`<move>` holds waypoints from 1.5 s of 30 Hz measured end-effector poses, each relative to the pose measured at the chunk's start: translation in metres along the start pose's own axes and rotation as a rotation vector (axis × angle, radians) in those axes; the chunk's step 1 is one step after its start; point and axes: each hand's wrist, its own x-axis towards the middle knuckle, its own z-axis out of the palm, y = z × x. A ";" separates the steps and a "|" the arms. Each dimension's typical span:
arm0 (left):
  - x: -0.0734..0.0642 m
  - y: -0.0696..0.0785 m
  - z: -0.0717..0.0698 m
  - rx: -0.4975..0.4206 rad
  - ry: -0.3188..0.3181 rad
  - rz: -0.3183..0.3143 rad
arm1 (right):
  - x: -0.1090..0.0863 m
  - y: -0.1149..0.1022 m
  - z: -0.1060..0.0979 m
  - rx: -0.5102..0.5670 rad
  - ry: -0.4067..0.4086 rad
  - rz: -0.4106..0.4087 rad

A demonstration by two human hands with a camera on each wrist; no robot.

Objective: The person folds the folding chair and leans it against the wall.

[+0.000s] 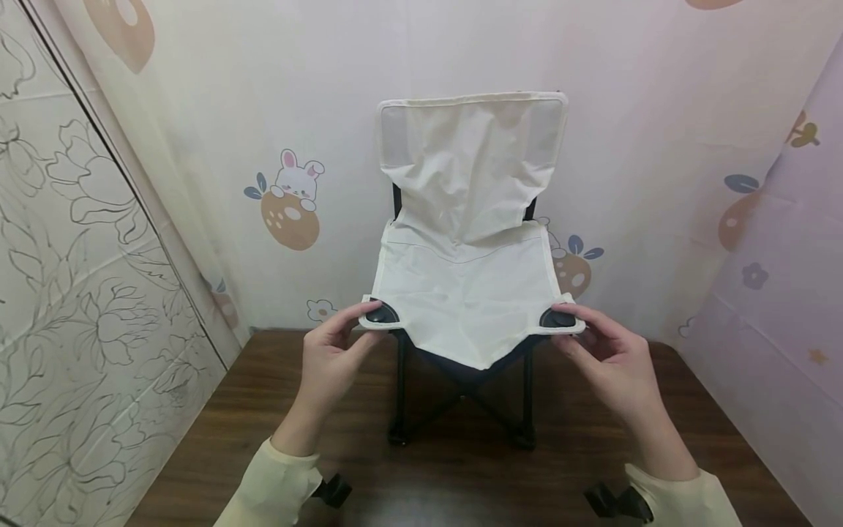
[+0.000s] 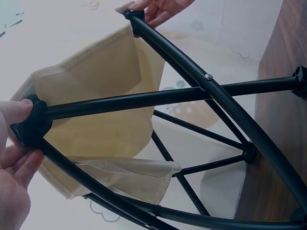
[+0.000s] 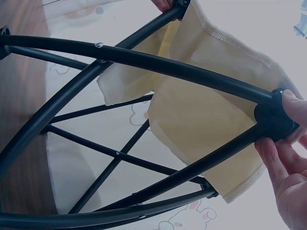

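A folding chair with a white fabric seat and backrest stands upright, its dark tube legs crossed and spread. My left hand pinches the front left seat corner, fingers above and thumb below. At the opposite front corner my right hand holds the seat the same way. Black corner patches show beside the fingertips. From underneath, the left wrist view shows a black plastic joint between my left thumb and fingers. A matching joint sits in my right hand's grip in the right wrist view.
The chair stands on a dark wooden tabletop. Behind it hangs a pale curtain printed with rabbits and carrots. A flower-patterned panel closes off the left, and more printed cloth is on the right.
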 end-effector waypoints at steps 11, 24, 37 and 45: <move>0.001 -0.002 0.000 0.009 -0.004 0.013 | 0.002 -0.002 0.002 0.012 -0.005 -0.006; 0.003 -0.002 0.002 -0.005 -0.012 0.014 | 0.004 -0.001 0.002 0.062 -0.006 -0.007; 0.006 -0.002 0.003 0.000 -0.015 0.006 | 0.006 -0.001 0.003 0.123 -0.004 -0.008; 0.008 0.000 0.003 0.002 -0.022 -0.007 | 0.007 0.000 0.003 0.138 -0.006 -0.008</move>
